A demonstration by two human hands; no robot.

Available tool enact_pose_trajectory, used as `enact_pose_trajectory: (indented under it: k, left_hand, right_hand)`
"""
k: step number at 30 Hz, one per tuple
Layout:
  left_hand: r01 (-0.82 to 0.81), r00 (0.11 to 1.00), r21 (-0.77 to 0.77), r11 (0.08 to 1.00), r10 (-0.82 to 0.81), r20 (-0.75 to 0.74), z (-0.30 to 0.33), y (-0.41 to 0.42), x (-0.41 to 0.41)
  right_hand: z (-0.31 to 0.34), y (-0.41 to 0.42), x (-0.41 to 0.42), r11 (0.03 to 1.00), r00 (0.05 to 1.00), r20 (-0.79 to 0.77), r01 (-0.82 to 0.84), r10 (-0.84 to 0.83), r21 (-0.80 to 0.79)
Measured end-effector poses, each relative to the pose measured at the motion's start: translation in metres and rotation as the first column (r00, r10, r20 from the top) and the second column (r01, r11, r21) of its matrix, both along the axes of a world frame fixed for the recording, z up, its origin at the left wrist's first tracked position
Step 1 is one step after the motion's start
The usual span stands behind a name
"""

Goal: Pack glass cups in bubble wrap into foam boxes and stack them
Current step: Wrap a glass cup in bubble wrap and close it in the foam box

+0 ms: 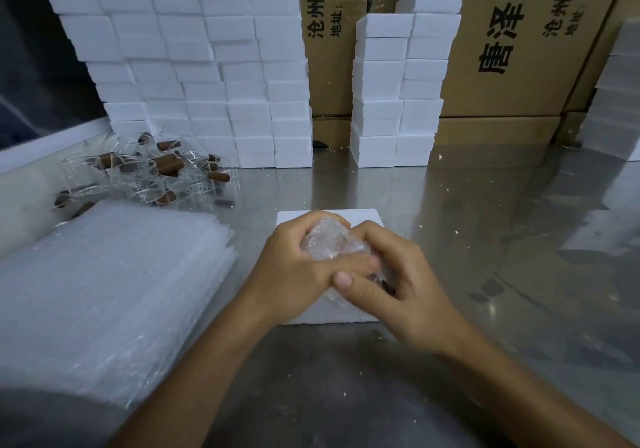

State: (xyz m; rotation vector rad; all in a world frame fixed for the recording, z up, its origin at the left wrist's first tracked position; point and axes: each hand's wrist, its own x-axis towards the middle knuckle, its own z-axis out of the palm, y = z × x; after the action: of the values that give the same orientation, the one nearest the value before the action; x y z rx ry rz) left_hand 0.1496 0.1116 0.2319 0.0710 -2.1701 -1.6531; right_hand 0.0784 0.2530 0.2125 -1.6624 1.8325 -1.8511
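A glass cup wrapped in bubble wrap (pixel 331 243) is held between both hands just above a white foam box (pixel 367 218) lying on the steel table. My left hand (pixel 292 271) grips the bundle from the left, fingers curled over its top. My right hand (pixel 398 281) grips it from the right, thumb pressed across the front. The cup inside is mostly hidden by the wrap and fingers. A pile of bare glass cups with brown wooden handles (pixel 156 173) lies at the back left. A thick stack of bubble wrap sheets (pixel 104 288) lies to the left.
A wall of stacked white foam boxes (pixel 194 66) stands at the back left, and two narrower foam stacks (pixel 398 94) at the back centre. Printed cardboard cartons (pixel 519 49) rise behind them. More foam (pixel 616 101) is stacked at the far right. Foam crumbs dot the steel table (pixel 485 239).
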Motion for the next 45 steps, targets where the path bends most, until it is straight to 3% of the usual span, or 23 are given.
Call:
enact_pose_trajectory:
  k: [2,5,10,15,22,27,37,42,45]
  left_hand:
    - [-0.042,0.998,0.124,0.991,0.035,0.058,0.003,0.001,0.001]
    - [-0.031,0.982,0.175,0.984,-0.002,0.188,0.006,-0.001,0.004]
    - [0.114,0.969,0.403,0.908,-0.19,0.155,0.008,-0.005,0.005]
    - [0.229,0.954,0.562,0.795,-0.297,0.032,0.008,-0.01,0.005]
    - [0.246,0.954,0.57,0.784,-0.299,0.0,0.003,-0.012,0.003]
    - [0.234,0.958,0.57,0.788,-0.287,0.004,-0.001,-0.009,0.0]
    - [0.284,0.941,0.575,0.767,-0.338,-0.013,-0.001,-0.005,-0.001]
    - [0.209,0.974,0.57,0.794,-0.218,-0.055,-0.003,-0.007,-0.003]
    - [0.198,0.98,0.582,0.788,-0.177,-0.094,-0.005,-0.006,-0.005]
  right_hand:
    - [-0.001,0.001,-0.003,0.999,0.997,-0.054,0.051,-0.05,0.012]
    - [0.002,0.002,-0.008,0.976,0.96,-0.198,0.211,-0.198,0.047]
    - [0.009,0.01,-0.014,0.982,0.977,0.141,0.141,-0.158,0.125]
    - [0.013,0.01,-0.016,0.997,0.93,0.366,0.004,-0.032,0.077]
    - [0.01,0.007,-0.018,0.999,0.823,0.567,-0.01,-0.021,0.052]
    - [0.009,0.006,-0.018,0.999,0.797,0.604,-0.011,-0.02,0.048]
    - [0.012,0.012,-0.021,0.982,0.723,0.674,-0.187,0.152,-0.022]
    - [0.014,0.007,-0.018,0.996,0.775,0.632,-0.055,-0.002,0.07]
    - [0.016,0.005,-0.018,0.993,0.749,0.652,0.09,-0.115,0.072]
